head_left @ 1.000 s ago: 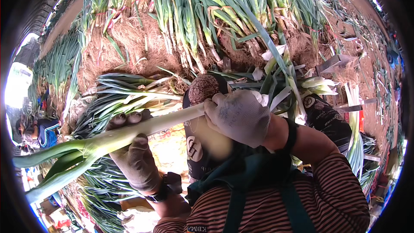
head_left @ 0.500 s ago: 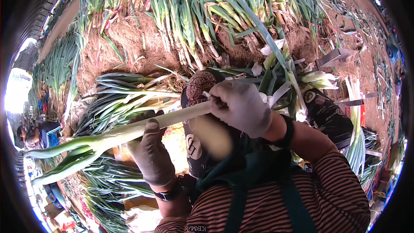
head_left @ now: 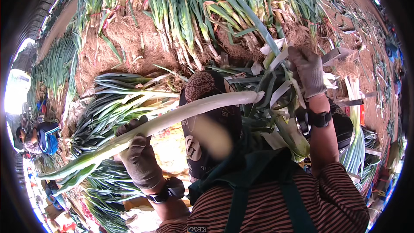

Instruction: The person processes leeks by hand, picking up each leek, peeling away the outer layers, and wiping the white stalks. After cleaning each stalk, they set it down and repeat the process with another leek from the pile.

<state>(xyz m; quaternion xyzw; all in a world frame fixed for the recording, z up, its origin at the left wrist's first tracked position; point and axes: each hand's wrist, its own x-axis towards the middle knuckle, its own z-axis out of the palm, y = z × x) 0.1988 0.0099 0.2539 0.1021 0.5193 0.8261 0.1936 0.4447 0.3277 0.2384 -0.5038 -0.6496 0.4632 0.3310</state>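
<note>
My left hand (head_left: pixel 140 159), in a grey glove, is closed around a long green onion (head_left: pixel 194 107). Its pale stalk slants up to the right across my lap, and its green leaves (head_left: pixel 71 170) point to the lower left. My right hand (head_left: pixel 308 71), also gloved, is away from the stalk at the upper right with its fingers curled. A pale peeled leaf (head_left: pixel 276 60) runs down from those fingertips. Below that hand lies a heap of stripped leaves (head_left: pixel 289 133).
Bundles of green onions (head_left: pixel 181 21) with brown roots (head_left: pixel 129 39) stand along the far side. Loose onions (head_left: pixel 125 99) lie at my left. Metal bars (head_left: pixel 336 56) jut out at the right beside more onions (head_left: pixel 355 125). Another person (head_left: pixel 45 133) is at the far left.
My right hand has left the stalk's pale end and moved up and right to the stripped leaves. The onion, still in my left hand, now shows its bare white end.
</note>
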